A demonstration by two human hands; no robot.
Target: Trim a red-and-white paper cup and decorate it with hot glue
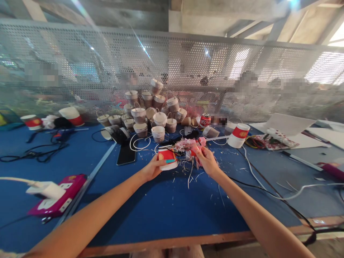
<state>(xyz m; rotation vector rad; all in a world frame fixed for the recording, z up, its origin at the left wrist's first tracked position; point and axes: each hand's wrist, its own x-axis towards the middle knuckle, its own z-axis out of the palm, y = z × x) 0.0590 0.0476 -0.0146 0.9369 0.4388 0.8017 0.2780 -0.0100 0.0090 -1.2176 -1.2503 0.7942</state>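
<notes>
My left hand (153,167) grips a red and white paper cup (170,165), tilted on its side just above the blue table (161,208). A teal mark shows at its fingertips. My right hand (209,161) is wrapped around a pink glue gun (198,144), with a pale glue stick (217,138) sticking out behind it to the right. The gun's front end points left toward the cup; frayed pinkish material (184,144) covers it, so whether it touches the cup is unclear. Fibre scraps (188,168) lie scattered beneath both hands.
Several small grey buckets with handles (159,119) are piled behind my hands. A phone (126,153) and white cord loop (140,142) lie left. Another cup (238,136) and a soda can (205,120) stand right. A purple power strip (57,199) sits front left; perforated metal panel (150,61) behind.
</notes>
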